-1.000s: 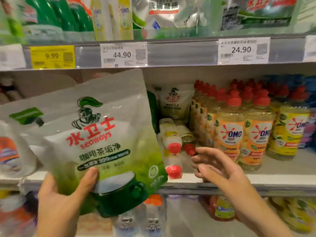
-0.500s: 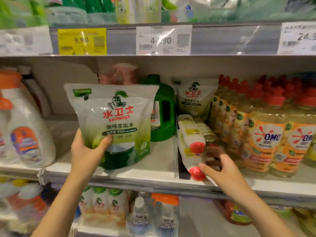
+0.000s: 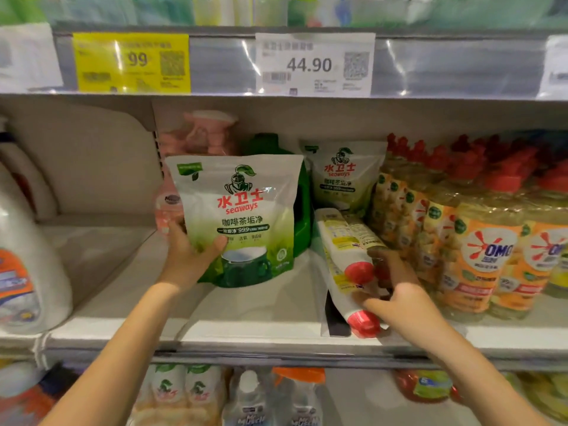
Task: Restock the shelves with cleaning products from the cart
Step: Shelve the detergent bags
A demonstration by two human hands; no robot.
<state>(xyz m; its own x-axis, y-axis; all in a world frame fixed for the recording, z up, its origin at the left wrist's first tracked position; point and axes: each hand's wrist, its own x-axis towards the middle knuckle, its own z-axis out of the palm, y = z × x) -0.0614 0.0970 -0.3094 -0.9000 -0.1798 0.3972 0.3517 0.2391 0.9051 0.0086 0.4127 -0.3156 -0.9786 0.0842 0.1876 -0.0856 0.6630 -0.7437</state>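
Placing step: the left hand (image 3: 187,256), fingers pinching the Seaways pouch (image 3: 242,210), holds it upright just before the green jug (image 3: 302,210). Right of the jug, the right hand (image 3: 405,302) curls its fingers round the toppled bottles (image 3: 347,250). Next, probably, the pouch needs releasing.

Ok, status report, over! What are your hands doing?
Left hand grips Seaways pouch, upright. Right hand holds toppled bottles, red caps out. Green jug close behind pouch.
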